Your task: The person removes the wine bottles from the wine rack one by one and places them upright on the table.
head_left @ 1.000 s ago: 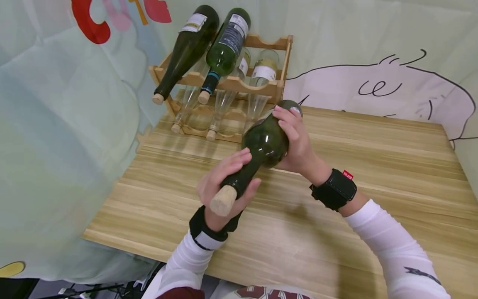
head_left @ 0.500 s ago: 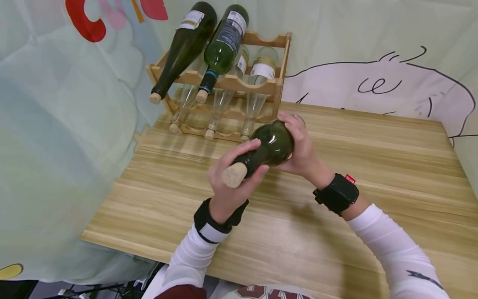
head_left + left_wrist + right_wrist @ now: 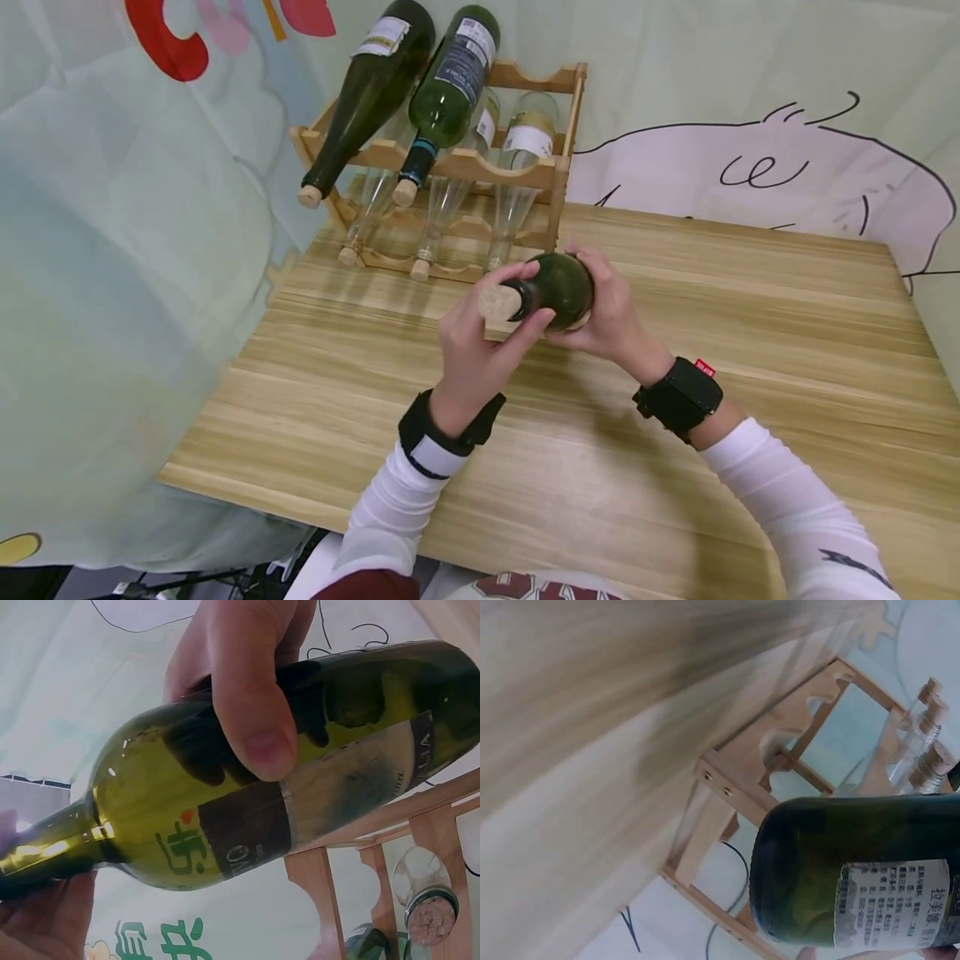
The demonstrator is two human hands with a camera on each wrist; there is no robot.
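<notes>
Between my two hands is a green wine bottle (image 3: 561, 287), its corked neck pointing up toward the head camera. My left hand (image 3: 480, 342) holds the neck just below the cork (image 3: 500, 303), thumb and fingers on opposite sides. Around the body, my right hand (image 3: 618, 321) grips the glass; its thumb (image 3: 262, 742) lies across the bottle above a dark and cream label (image 3: 330, 799) in the left wrist view. A white back label (image 3: 892, 904) and the bottle's base show in the right wrist view.
A wooden wine rack (image 3: 558, 179) stands behind the hands, to the left. Two green bottles, one dark (image 3: 375, 92) and one blue-labelled (image 3: 453, 79), lie on its top tier; corked clear bottles (image 3: 517, 192) lie below. The wooden table (image 3: 750, 350) extends right, against a printed curtain (image 3: 675, 67).
The bottle's neck has swung up and to the right, so the cork faces the head camera more directly. My left hand has moved with it; my right hand has shifted slightly nearer.
</notes>
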